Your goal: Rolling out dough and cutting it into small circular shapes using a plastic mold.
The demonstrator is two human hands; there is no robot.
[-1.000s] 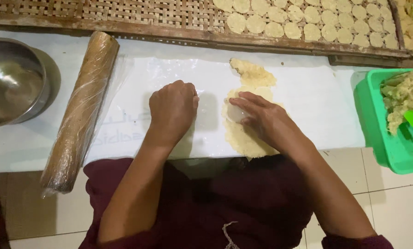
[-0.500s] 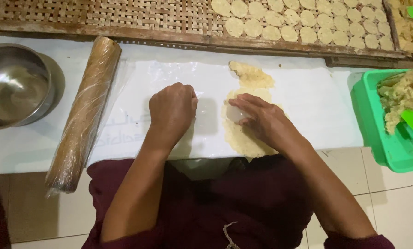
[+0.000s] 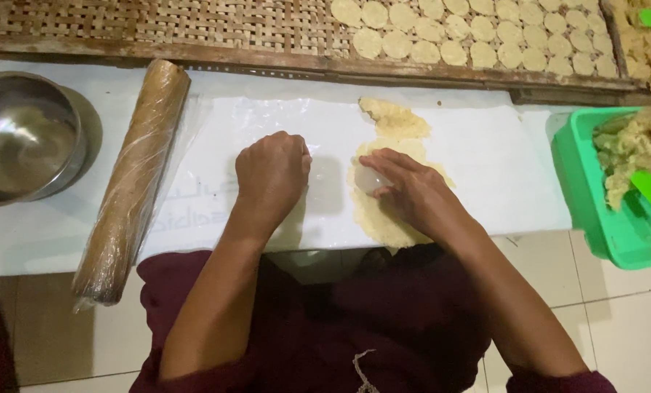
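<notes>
Maroon cloth covers your lap at the near edge, and from it both forearms reach up onto the white work sheet point(image 3: 478, 153). Take the flattened dough sheet point(image 3: 384, 215) as your landmark: your right hand point(image 3: 413, 193) lies on top of it, fingers curled down around a small round clear cutter point(image 3: 371, 180) that presses into the dough near its left edge. Left of the dough, your left hand point(image 3: 271, 175) is clenched into a loose fist, knuckles resting on the clear plastic film; it grips nothing that you can make out. Compared with half a second and a full second ago, almost nothing has shifted: both hands sit in the same places, and the cutter is on the same spot, so this reads as one press being held rather than a new cut begun. Just beyond the dough lies a rough torn scrap of dough point(image 3: 394, 120), touching its far end. Well to the left of the dough lies the film-wrapped wooden rolling pin point(image 3: 133, 182), and further left the steel bowl point(image 3: 24, 135). Right of the dough stands the green tub point(image 3: 594, 211) of lumpy dough with a green scraper. Farthest off, beyond the dough, the woven rattan tray point(image 3: 194, 25) carries rows of cut dough discs point(image 3: 478, 33).
</notes>
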